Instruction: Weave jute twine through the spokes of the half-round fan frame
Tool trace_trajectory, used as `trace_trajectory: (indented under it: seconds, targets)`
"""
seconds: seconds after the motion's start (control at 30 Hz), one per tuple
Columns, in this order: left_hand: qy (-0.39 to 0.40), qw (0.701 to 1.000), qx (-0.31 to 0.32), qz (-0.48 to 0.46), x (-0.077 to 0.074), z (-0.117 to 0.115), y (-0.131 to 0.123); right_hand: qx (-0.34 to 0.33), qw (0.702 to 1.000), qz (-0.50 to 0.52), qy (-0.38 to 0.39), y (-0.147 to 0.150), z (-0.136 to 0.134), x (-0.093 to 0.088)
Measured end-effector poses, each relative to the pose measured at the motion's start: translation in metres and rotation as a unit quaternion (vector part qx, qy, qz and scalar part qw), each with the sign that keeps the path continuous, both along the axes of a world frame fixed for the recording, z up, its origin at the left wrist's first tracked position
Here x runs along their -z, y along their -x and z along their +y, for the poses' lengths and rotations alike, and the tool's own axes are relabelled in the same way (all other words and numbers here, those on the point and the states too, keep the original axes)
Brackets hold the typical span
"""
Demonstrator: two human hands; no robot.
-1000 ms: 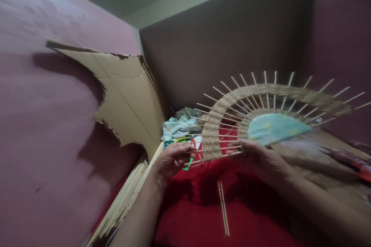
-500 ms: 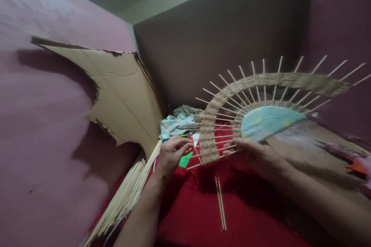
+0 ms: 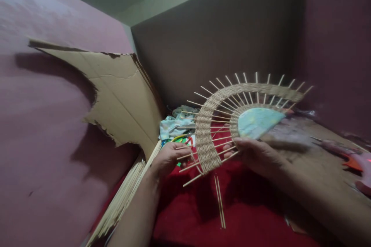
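Note:
A half-round woven fan (image 3: 207, 139) is held up in front of me, with thin wooden sticks fanning out through a braided tan twine band. At its centre sits a half-disc covered in light blue patterned cloth (image 3: 257, 122). My right hand (image 3: 251, 152) grips the fan at the lower corner of this half-disc, thumb in front and fingers behind. Beside the lower left stick ends, my left hand (image 3: 171, 156) is closed, pinching a thin strand of twine (image 3: 198, 166) that runs from the band's end. Its fingertips are partly hidden behind the sticks.
Two loose sticks (image 3: 219, 202) lie on the red cloth (image 3: 185, 220). A bundle of sticks (image 3: 124, 198) rests at left, below torn cardboard (image 3: 121, 96) against the wall. Patterned fabric (image 3: 175, 125) is heaped behind. An orange-handled tool (image 3: 352, 163) lies at right.
The fan has turned and tilted, its right end swinging inward and its lower left end dropping. My left hand has shifted slightly left and down, its fingers now behind the stick ends.

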State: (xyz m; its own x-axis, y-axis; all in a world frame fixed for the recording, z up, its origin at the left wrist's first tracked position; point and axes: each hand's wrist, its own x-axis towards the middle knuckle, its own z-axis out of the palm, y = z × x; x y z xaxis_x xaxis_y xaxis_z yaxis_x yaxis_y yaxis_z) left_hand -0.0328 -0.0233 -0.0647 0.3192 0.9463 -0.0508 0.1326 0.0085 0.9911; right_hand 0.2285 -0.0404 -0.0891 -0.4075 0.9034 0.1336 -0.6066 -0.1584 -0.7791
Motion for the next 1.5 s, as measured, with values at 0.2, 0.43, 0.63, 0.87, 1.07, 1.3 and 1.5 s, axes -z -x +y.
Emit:
trace_trajectory:
  seconds: [0.2,0.43,0.63,0.87,1.07,1.3,1.5]
  targets:
    - [-0.05,0.996,0.034,-0.06,-0.001,-0.007,-0.015,-0.035,0.999,0.012,0.007,0.005,-0.005,0.0]
    - [-0.117,0.992,-0.032,0.026,-0.005,0.002,0.004,-0.064,0.998,0.024,0.009,0.0,-0.001,0.005]
    - [-0.161,0.982,-0.087,0.042,-0.008,0.001,0.004,-0.043,0.998,0.026,0.027,0.001,0.0,0.002]
    - [-0.179,0.969,-0.163,0.052,0.001,0.009,0.0,-0.017,0.997,0.046,0.063,0.004,0.003,0.005]
    - [-0.321,0.895,-0.245,0.191,0.01,0.014,0.003,0.013,0.997,0.004,0.077,0.002,0.005,0.005]
    - [-0.406,0.877,-0.148,0.209,0.006,0.008,0.002,-0.004,0.995,-0.037,0.092,-0.001,0.005,0.004]
    - [-0.324,0.918,-0.148,0.174,0.008,0.009,0.002,-0.015,0.994,-0.043,0.096,-0.005,0.006,0.003]
